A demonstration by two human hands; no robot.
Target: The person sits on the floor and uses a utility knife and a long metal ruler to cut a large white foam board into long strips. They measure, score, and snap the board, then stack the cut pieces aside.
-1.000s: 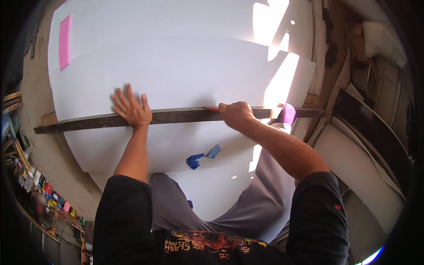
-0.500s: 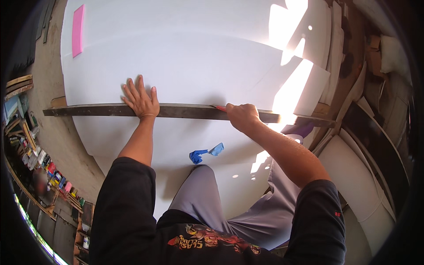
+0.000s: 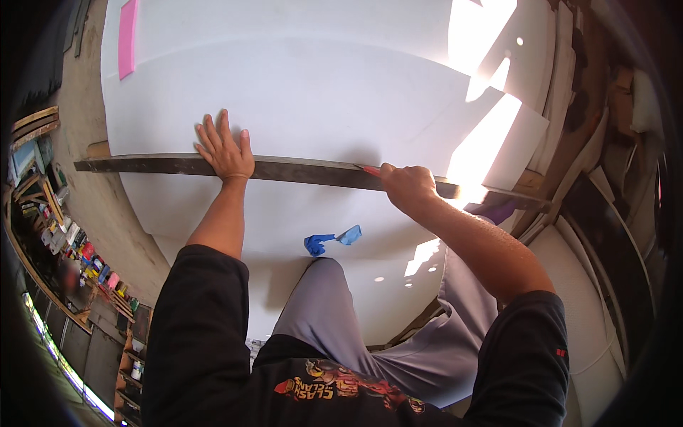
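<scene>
A long dark metal bar (image 3: 306,169) lies crosswise over a large white sheet (image 3: 284,99). My left hand (image 3: 226,154) rests flat on the bar and the sheet beyond, fingers spread. Farther right, my right hand (image 3: 411,188) is closed around a slim red tool (image 3: 370,170) with a thin dark tip. That tip points left and meets the bar's far edge. Whether the tool is a knife or a pencil, I cannot tell. Crumpled blue pieces (image 3: 320,243) of thin material lie on the white surface by my knee.
A pink strip (image 3: 127,39) lies at the far left of the white sheets. Bright sunlight patches fall on the right side. Shelves with tools and small containers (image 3: 99,270) stand left. Curved dark and pale panels (image 3: 612,242) lean at the right.
My right hand has slid a little to the right along the bar with the red tool. My left hand keeps its place on the bar. The whole view has shifted slightly.
</scene>
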